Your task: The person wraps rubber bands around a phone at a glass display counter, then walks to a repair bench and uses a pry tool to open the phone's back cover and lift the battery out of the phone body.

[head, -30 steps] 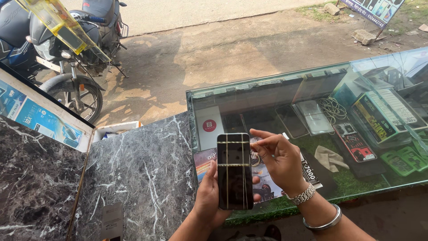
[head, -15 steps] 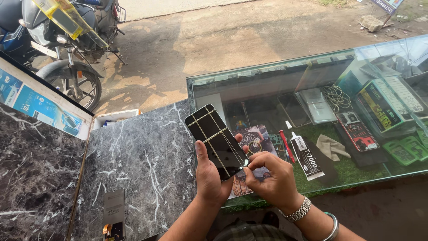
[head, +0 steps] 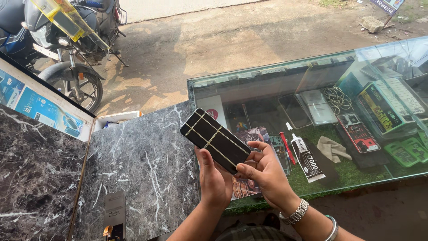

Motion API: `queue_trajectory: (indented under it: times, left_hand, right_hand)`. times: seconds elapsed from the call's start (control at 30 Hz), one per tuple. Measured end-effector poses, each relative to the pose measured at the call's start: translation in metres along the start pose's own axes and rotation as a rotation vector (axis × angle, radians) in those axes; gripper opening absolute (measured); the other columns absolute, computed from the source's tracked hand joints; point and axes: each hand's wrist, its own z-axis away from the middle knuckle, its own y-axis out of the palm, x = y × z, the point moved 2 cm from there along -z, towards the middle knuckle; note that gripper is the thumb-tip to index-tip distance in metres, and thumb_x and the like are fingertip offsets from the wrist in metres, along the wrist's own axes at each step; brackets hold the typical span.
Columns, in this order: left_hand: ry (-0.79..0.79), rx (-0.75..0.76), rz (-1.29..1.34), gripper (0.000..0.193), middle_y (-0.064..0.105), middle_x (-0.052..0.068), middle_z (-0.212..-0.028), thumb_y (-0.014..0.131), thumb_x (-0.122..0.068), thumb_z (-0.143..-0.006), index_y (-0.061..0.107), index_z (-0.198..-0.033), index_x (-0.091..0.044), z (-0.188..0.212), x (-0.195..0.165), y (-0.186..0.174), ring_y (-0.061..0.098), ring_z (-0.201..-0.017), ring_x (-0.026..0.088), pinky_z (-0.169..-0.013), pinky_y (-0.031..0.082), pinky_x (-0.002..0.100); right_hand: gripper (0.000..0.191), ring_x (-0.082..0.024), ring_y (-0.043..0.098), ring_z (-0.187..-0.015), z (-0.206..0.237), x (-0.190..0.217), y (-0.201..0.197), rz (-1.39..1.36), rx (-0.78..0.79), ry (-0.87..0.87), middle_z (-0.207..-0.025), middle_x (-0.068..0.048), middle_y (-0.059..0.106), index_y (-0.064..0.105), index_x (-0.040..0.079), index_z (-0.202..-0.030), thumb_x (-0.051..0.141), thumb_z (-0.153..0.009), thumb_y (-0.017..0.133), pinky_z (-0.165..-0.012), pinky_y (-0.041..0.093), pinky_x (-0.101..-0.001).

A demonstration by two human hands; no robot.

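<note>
A black smartphone [head: 215, 139] bound with several tan rubber bands is held tilted, its top end pointing up and to the left. My left hand [head: 213, 178] grips it from underneath, thumb against its left edge. My right hand [head: 263, 170] pinches the phone's lower right end with thumb and fingers; a metal watch and a bangle sit on that wrist. Both hands hover over the seam between the dark marble counter [head: 133, 169] and the glass display case [head: 356, 147].
A glue tube [head: 307, 159], a red tool [head: 286, 147], a cloth [head: 331, 148], phone parts and boxed goods lie in the case. A small dark phone part [head: 115, 215] rests on the marble. A motorcycle [head: 67, 49] stands on the dirt ground beyond.
The phone went from upright to tilted with its top leaning left. My right hand dropped from the phone's upper right edge to its lower end. The camera shifted slightly.
</note>
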Motion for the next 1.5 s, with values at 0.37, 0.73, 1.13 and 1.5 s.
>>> queue_trajectory:
  times: [0.37,0.73,1.13,1.5]
  left_hand:
    - [-0.729,0.551,0.496,0.089,0.041,0.024,-0.158,0.041,-0.069,-0.103,0.026,-0.163,-0.005,0.021,-0.019,-0.022,0.051,-0.138,0.040,-0.112,0.045,0.059]
    - [-0.549,0.206,0.190,0.064,0.044,0.024,-0.153,0.034,-0.040,-0.103,0.034,-0.157,-0.004,0.008,-0.036,-0.040,0.056,-0.133,0.038,-0.108,0.048,0.064]
    - [-0.538,0.276,0.668,0.059,0.025,0.028,-0.166,0.025,-0.033,-0.109,0.026,-0.163,-0.009,0.009,-0.037,-0.029,0.066,-0.112,0.038,-0.083,0.064,0.048]
    - [-0.660,0.311,0.535,0.065,0.041,0.024,-0.159,0.028,-0.040,-0.108,0.033,-0.159,-0.001,0.018,-0.020,-0.027,0.067,-0.109,0.039,-0.080,0.062,0.053]
  right_hand:
    - [0.047,-0.016,0.071,-0.092,-0.043,0.083,-0.028,0.269,0.170,-0.177,-0.101,-0.013,0.073,0.048,0.000,-0.134,0.007,-0.093,0.070,-0.082,0.059,-0.0300]
    - [0.021,-0.019,0.070,-0.078,-0.033,0.076,-0.024,1.483,0.036,-0.206,-0.090,-0.001,0.072,0.082,0.018,-0.096,0.034,-0.083,0.077,-0.069,0.054,-0.0349]
    - [0.016,-0.023,0.067,-0.084,-0.013,0.044,-0.035,1.436,-0.094,-0.276,-0.093,-0.003,0.065,0.070,0.008,-0.095,0.024,-0.094,0.065,-0.071,0.052,-0.0369]
    - [0.019,-0.009,0.064,-0.089,-0.009,0.056,0.003,0.737,0.080,-0.200,-0.093,-0.002,0.070,0.064,0.003,-0.102,0.021,-0.102,0.057,-0.083,0.052,-0.0271]
